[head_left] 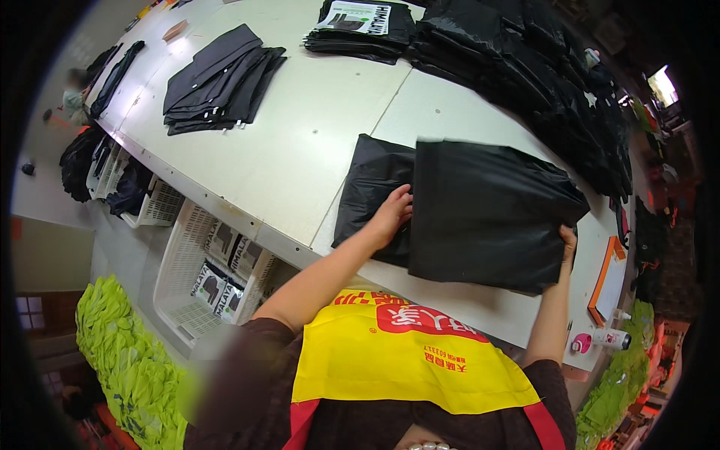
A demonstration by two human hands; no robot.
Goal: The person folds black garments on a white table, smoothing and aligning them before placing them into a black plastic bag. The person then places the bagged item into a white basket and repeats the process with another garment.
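Note:
In front of me on the table, a flat black plastic package (491, 217) lies tilted over a second black package (375, 176), whose left part shows. My right hand (568, 246) grips the upper package at its right edge, with some fingers hidden behind it. Resting on the lower package is my left hand (390, 216), its fingers stretched toward the upper package's left edge. The fingertips touch the black plastic. What each package contains is hidden.
Folded dark garments (217, 82) lie in a pile on the white table (315, 135). Stacks of black packages (517, 67) line the far right side. White plastic baskets (176, 262) stand below the left edge. An orange-edged box (606, 281) and a bottle (611, 339) sit at right.

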